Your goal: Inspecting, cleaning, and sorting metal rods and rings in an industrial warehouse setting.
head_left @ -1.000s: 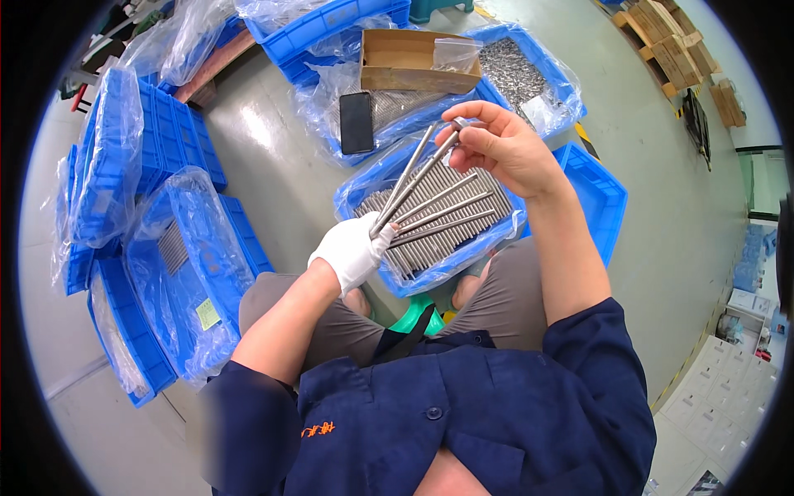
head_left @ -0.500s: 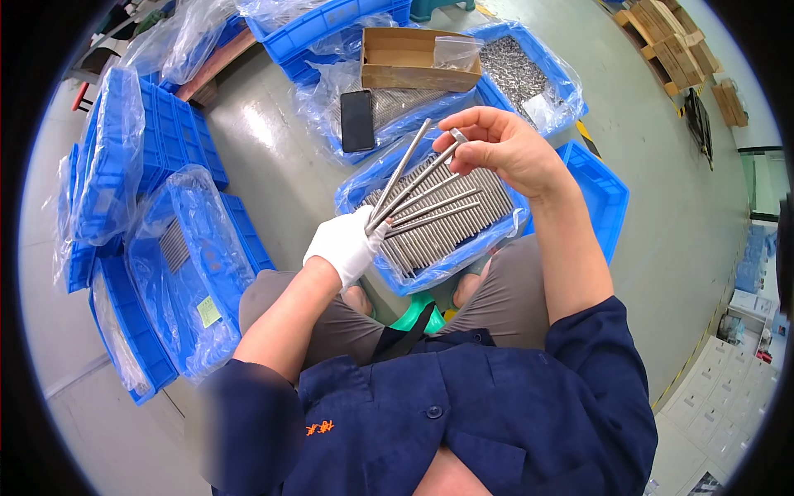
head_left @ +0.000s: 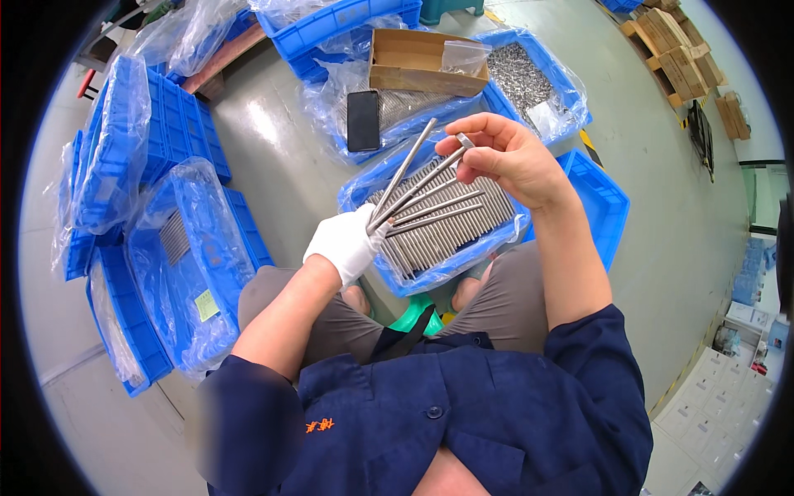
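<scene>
My left hand [head_left: 341, 245], in a white glove, is closed round the lower ends of several metal rods [head_left: 420, 185]. They fan out up and to the right. At the upper end of one thicker rod sits a small, flat, shiny metal piece [head_left: 466, 141]; whether it is a ring or the rod's own head I cannot tell. My bare right hand [head_left: 517, 161] pinches at this piece with thumb and fingers. Beneath both hands, a blue crate [head_left: 407, 287] lined with clear plastic holds rows of similar rods [head_left: 451, 236].
Beyond the crate lie a phone [head_left: 362, 121] and an open cardboard box [head_left: 397, 78] on another lined crate. A blue bin of small metal parts [head_left: 521, 74] stands far right, with a blue crate [head_left: 608, 198] nearer. Stacked blue crates [head_left: 178, 124] stand left.
The view has shifted slightly. My right hand is a little lower and farther right, still at the rod's upper end. My left hand keeps its hold on the rods.
</scene>
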Motion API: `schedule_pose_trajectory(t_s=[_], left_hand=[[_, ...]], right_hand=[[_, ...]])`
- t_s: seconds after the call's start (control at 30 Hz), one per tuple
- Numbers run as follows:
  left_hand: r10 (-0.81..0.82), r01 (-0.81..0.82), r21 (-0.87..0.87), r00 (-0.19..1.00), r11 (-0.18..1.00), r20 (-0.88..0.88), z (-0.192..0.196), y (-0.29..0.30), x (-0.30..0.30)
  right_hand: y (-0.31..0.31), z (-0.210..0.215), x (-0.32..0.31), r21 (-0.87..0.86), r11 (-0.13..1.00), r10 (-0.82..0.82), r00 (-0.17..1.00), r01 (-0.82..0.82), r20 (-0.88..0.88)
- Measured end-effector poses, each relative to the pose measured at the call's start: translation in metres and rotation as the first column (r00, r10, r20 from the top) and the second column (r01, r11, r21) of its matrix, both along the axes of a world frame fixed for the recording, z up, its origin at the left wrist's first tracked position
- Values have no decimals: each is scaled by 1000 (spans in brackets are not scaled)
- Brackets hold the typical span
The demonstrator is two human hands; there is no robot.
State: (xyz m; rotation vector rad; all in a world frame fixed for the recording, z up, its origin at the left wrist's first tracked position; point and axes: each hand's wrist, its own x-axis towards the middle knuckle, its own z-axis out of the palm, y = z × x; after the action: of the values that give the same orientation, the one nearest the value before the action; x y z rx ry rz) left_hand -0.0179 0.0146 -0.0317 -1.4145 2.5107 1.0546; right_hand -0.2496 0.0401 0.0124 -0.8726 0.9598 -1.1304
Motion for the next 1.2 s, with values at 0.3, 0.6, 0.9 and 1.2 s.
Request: schedule_pose_trajectory(t_s=[0.3,0.6,0.9,1.2], left_hand=[[17,-18,13,998,1000,66,2,-5,3],[-10,10,12,1000,1000,2,-5,-3,3],[-48,50,-32,998,998,47,6,-5,2],[-21,21,29,1000,999,-15,6,-4,1]], right_hand=[[2,-1,5,-59,998,-8,1000,7,-22],[1,-7,13,-134,982,-140,989,133,-40],[0,-8,-2,-86,995,57,995,-50,86],[-2,-18,7,-123,989,-43,948,86,316]])
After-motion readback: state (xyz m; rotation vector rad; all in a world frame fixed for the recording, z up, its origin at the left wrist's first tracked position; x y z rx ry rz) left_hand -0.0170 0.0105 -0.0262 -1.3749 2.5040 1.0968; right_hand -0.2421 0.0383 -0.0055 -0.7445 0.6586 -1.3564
